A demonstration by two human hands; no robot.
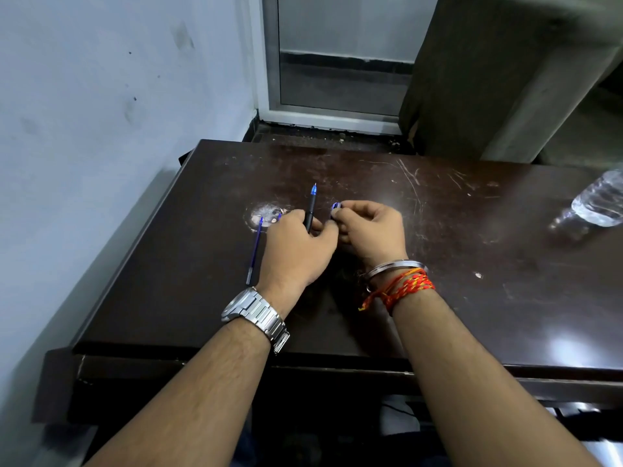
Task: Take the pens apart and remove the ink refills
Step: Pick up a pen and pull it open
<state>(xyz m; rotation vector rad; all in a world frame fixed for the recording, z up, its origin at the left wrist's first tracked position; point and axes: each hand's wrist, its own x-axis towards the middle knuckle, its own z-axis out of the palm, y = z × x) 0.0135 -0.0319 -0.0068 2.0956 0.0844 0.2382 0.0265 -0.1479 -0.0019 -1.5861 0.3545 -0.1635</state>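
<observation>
My left hand [296, 249] grips a black pen [310, 208] by its lower end; the pen's blue tip points away from me, up over the dark wooden table [472, 264]. My right hand [372, 229] pinches a small blue pen part [335, 207] between thumb and fingers, right beside the pen. The two hands touch at the fingertips. A thin blue ink refill [255, 251] lies on the table just left of my left hand, its tip pointing away. Another small blue bit [279, 216] peeks out by my left knuckles; what it is cannot be told.
A clear plastic water bottle [598, 203] lies at the table's right edge. A worn white patch [266, 212] marks the tabletop near the refill. A pale wall runs along the left, and a window frame [269, 62] stands behind the table.
</observation>
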